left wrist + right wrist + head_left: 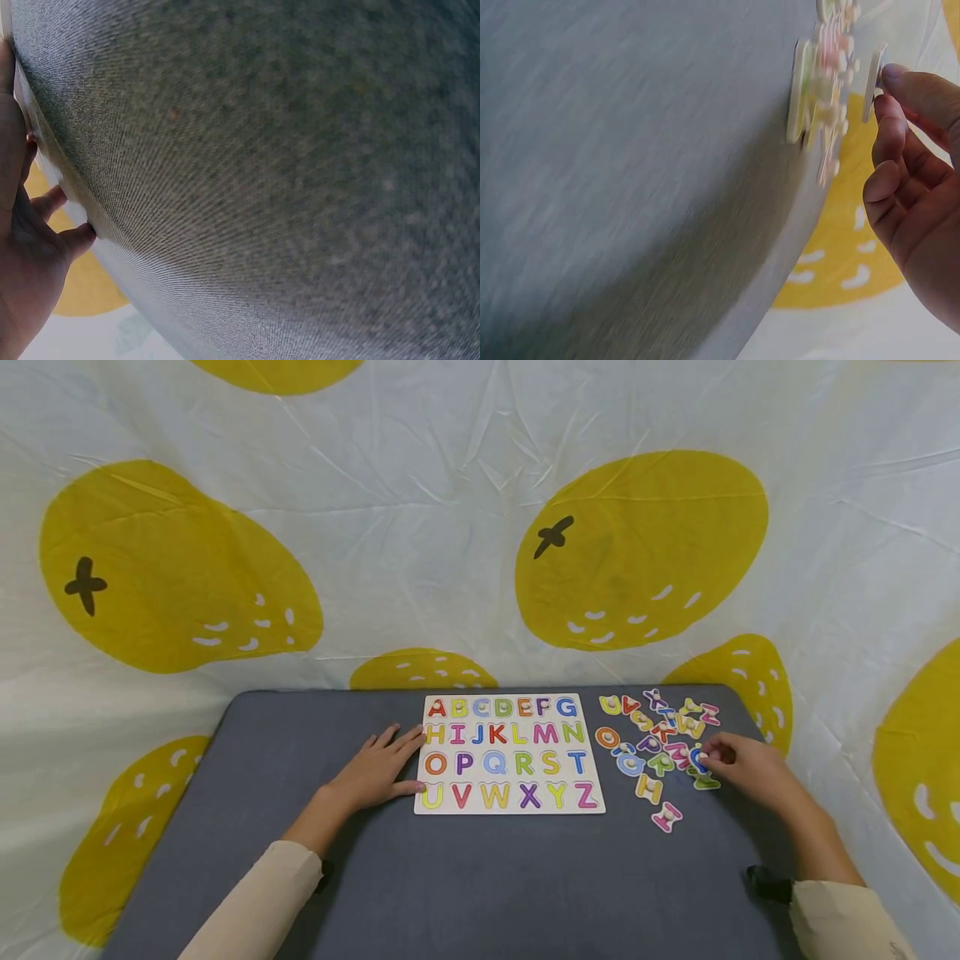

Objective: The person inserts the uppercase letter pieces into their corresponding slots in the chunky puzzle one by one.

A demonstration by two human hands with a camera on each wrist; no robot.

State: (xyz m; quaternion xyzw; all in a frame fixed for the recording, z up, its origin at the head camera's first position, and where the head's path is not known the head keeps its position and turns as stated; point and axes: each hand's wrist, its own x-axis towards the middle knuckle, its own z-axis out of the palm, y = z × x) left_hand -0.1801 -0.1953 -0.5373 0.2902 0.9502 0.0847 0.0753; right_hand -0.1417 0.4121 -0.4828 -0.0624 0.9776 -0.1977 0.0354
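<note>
A wooden alphabet puzzle board [510, 777] with rows of coloured letters A to Z lies flat on the table. My left hand [375, 770] rests at its left edge, fingers spread and thumb by the lower left corner. To the board's right, my right hand [750, 767] pinches a blue letter puzzle piece [699, 758] between thumb and fingers. In the right wrist view this thin piece [874, 82] is held on edge, lifted apart from the pile. Beneath and beside it lie loose letter pieces [648, 788] with small knobs, some overlapping.
The dark grey table [480, 885] has its far edge against a white cloth [420, 527] printed with yellow fruit shapes. A pink letter piece [667, 817] lies nearest the front of the pile. Dark bands circle both wrists.
</note>
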